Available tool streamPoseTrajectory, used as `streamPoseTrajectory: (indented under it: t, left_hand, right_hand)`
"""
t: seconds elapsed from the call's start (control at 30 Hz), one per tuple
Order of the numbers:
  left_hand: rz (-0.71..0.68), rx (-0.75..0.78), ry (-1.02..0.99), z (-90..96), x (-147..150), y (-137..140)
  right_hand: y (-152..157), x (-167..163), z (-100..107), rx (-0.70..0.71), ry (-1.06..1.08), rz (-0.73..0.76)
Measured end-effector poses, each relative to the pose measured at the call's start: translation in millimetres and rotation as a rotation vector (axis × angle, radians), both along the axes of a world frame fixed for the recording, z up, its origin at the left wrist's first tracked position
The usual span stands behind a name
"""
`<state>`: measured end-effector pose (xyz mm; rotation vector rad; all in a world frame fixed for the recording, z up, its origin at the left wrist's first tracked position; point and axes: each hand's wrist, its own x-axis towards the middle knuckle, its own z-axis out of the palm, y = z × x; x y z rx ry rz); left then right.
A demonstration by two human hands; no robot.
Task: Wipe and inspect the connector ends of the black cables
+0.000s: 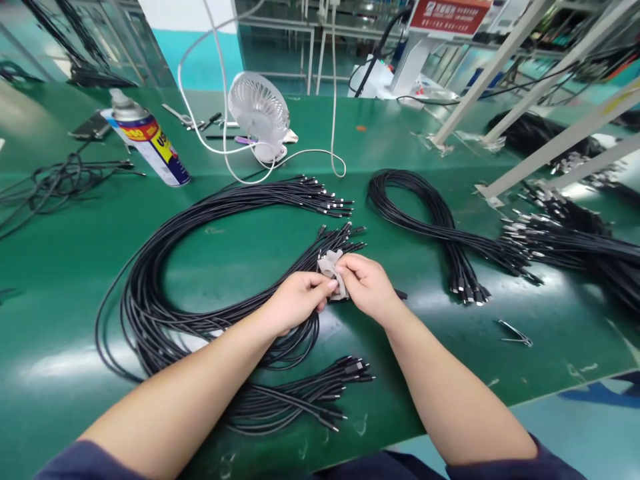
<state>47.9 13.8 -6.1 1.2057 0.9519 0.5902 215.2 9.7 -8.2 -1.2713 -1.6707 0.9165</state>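
Note:
My left hand [300, 299] and my right hand [369, 285] meet near the middle of the table, both with fingers pinched on a crumpled light-grey cloth [330, 265]. A black cable end [401, 294] shows just beyond my right hand; whether it runs into the cloth is hidden by the fingers. Under and left of my hands curves a large bundle of black cables [145, 280]. Its upper connector ends [330, 200] lie behind the cloth. Closer to me, more cable ends [345, 373] fan out to the right, below my left forearm.
A spray can [150, 143] and a small white fan [260, 113] with a looping white cord stand behind the bundle. To the right lie a coiled cable bundle [415, 200], more cables [590, 243] and tweezers [515, 332]. Slanted metal posts [565, 140] rise at the right.

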Motion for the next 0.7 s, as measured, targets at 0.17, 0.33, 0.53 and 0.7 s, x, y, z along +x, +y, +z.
streamPoseTrajectory:
  t: [0.17,0.33,0.53,0.7]
  left_hand:
    - [-0.017,-0.017,-0.002,-3.0,-0.3,1.5]
    - [-0.019,-0.041,-0.043,-3.1,-0.3,1.0]
    - [-0.023,-0.08,-0.083,0.7,0.0,0.7]
    - [-0.026,-0.049,-0.081,1.5,0.1,0.8]
  right_hand:
    - [-4.7,-7.3,4.3,0.128,-0.106,-0.09]
    - [-1.0,3.4,6.5,0.133,-0.045,-0.233]
    - [1.0,9.3,3.0,-0.074,0.104,-0.07]
    - [0.9,0.0,0.7,-0.169,0.135,0.123]
